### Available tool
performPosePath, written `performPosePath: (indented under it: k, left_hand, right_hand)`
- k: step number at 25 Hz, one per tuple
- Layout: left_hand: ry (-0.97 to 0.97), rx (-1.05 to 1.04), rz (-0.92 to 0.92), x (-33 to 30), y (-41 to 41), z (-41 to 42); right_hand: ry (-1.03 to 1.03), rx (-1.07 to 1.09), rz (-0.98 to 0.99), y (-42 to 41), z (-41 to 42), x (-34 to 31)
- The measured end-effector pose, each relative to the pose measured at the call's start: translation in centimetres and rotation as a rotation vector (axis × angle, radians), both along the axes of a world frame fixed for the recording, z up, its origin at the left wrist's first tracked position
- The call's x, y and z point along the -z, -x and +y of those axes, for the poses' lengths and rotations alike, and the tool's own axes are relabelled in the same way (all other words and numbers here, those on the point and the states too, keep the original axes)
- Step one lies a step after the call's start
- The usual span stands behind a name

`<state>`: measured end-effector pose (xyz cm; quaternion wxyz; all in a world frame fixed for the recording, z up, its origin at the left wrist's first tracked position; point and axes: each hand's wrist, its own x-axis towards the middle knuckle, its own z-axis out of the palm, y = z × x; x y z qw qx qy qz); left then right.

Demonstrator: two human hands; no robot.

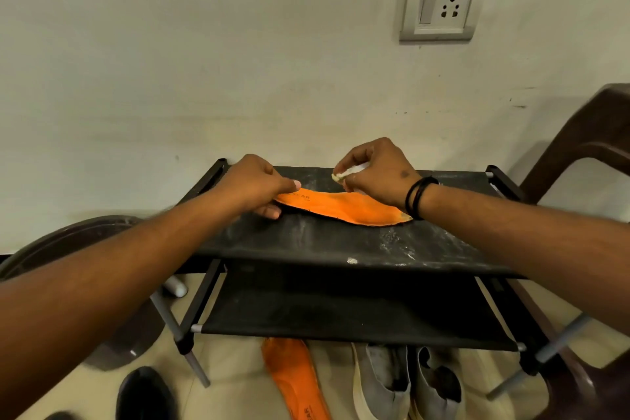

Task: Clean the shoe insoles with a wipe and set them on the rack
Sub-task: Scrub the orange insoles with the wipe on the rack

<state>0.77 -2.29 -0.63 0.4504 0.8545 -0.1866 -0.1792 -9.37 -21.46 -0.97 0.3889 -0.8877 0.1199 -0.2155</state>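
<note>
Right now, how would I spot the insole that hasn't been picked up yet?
Find the black rack against the wall, then look at the floor under its lower shelf. The insole lies there, left of the grey shoes. It is flat and bright orange; its twin lies on the rack's top, under the hands.

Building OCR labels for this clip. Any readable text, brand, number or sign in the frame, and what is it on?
"AR": end of a dark print on the orange insole on the rack, beside the left hand; the letters before it are too blurred to read.
"AR": print on the orange insole on the floor, cut off by the frame edge.
Wall socket plate: no text seen.
Grey shoes: no text seen.
</note>
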Motion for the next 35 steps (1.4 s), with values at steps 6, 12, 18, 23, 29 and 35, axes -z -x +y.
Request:
performPosePath:
  k: [6, 12, 18, 23, 29, 35]
  left_hand:
    - [0.196, -0.047, 0.248, -0.2, -1.0, 0.6]
    - [0.300, -0.144, 0.251, 1.5, 2.3, -0.2]
    - [-0.121, 0.360, -0.394, 2.1, 2.3, 0.2]
    - [-0.261, 0.495, -0.411, 2.6, 2.7, -0.3]
    - [-0.215, 0.312, -0.546, 3.3, 3.5, -1.4]
    - [-0.217, 0.385, -0.480, 3.8, 2.2, -1.6]
  right_hand:
    - [0.132, -0.046, 0.078, 0.0, -0.1, 0.6]
    - [0.182, -0.049, 0.041, 0.0, -0.6, 0.7]
    - [0.342, -0.107, 0.219, 1.3, -0.5, 0.1]
    - [0.448, -0.316, 0.306, 2.5, 2.9, 0.9]
    - [0.580, -0.123, 0.300, 1.0, 0.0, 1.1]
    - [0.554, -0.159, 0.281, 0.5, 0.7, 1.2]
